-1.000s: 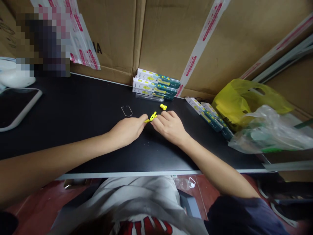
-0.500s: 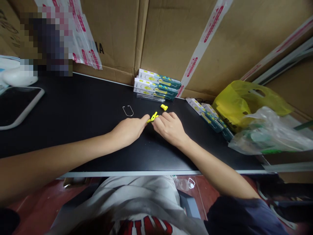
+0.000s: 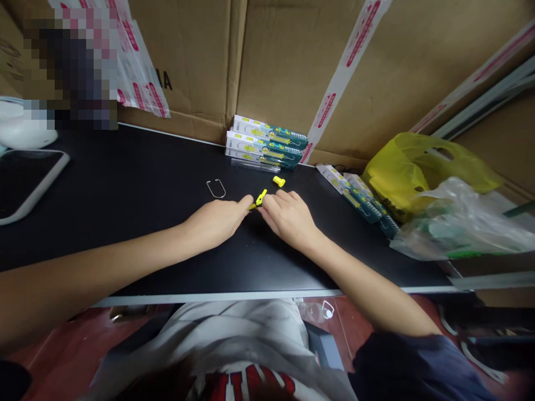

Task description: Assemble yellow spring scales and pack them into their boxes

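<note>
Table edge (image 3: 267, 296) is separated by a broad tabletop strip (image 3: 251, 267) from left hand (image 3: 213, 223) and right hand (image 3: 288, 217); a yellow plastic part (image 3: 261, 196) is pinched tightly by both, mid-table. U-shaped wire (image 3: 219, 197), yellow plug (image 3: 278, 181), spring-scale boxes (image 3: 263, 149) are set beyond.

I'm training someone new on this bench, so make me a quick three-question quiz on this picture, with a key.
1. Multiple choice: what colour is the small part held between the left hand and the right hand?
A) red
B) yellow
C) blue

2. True or false: the bent metal wire lies on the black tabletop, in neither hand.

3. Fill in: the loose yellow piece lies just beyond the ____ hand.

Key: 1. B, yellow. 2. True. 3. right.
</note>
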Demonstrator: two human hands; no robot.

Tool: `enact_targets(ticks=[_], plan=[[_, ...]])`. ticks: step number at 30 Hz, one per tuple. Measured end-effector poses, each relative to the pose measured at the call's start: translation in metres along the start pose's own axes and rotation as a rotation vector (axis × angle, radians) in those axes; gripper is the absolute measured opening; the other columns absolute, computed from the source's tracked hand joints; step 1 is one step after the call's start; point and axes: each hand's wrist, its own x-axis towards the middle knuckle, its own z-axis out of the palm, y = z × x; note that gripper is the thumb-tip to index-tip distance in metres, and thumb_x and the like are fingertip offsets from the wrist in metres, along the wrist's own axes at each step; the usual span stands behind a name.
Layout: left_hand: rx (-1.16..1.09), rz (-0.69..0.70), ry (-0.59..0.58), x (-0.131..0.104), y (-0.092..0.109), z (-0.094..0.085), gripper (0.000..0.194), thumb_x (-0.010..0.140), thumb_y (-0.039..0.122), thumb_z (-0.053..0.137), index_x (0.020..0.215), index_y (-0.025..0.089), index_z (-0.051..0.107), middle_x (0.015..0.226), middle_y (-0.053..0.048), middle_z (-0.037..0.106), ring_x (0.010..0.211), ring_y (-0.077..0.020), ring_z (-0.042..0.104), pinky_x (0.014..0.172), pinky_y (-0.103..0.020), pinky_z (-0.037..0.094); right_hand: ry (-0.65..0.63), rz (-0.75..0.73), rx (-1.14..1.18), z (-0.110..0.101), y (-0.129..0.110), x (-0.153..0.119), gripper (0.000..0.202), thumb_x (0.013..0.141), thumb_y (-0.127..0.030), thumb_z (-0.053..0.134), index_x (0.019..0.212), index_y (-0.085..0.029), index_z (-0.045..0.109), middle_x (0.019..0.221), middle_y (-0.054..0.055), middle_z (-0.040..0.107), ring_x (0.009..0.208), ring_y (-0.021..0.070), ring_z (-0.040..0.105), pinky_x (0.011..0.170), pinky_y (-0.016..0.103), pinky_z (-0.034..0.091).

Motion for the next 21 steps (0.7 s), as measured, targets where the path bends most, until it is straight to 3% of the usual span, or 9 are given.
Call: enact_targets(ticks=[7, 14, 21], plan=[[-0.164, -0.002, 0.04, 0.002, -0.006, 0.005, 0.019, 0.097, 0.031, 0.029, 0.103, 0.019, 0.043, 0.093, -0.011, 0.07, 0.082, -0.0268, 0.07, 0.062, -0.031, 0.046, -0.055, 0.022, 0.012, 0.0, 0.003, 0.0, 0.021, 0.099, -0.031, 0.044, 0.088, -0.018, 0.057, 0.071, 0.004, 0.064, 0.071, 0.0185, 0.049, 0.064, 0.031, 0.022], [-0.115, 0.0, 0.003, 0.002, -0.007, 0.004, 0.021, 0.097, 0.033, 0.028, 0.098, 0.02, 0.045, 0.086, -0.01, 0.068, 0.076, -0.0286, 0.069, 0.06, -0.033, 0.044, -0.094, -0.086, 0.054, -0.004, 0.011, 0.002, 0.024, 0.099, -0.034, 0.044, 0.089, -0.017, 0.058, 0.077, 0.004, 0.065, 0.074, 0.018, 0.048, 0.065, 0.031, 0.022], [-0.091, -0.01, 0.009, 0.001, -0.004, 0.003, 0.023, 0.097, 0.033, 0.028, 0.1, 0.02, 0.047, 0.084, -0.009, 0.069, 0.076, -0.0273, 0.069, 0.059, -0.03, 0.043, -0.044, -0.151, -0.054, -0.003, 0.009, 0.001, 0.026, 0.101, -0.021, 0.037, 0.087, -0.019, 0.059, 0.072, 0.003, 0.061, 0.072, 0.0174, 0.043, 0.065, 0.033, 0.021]])
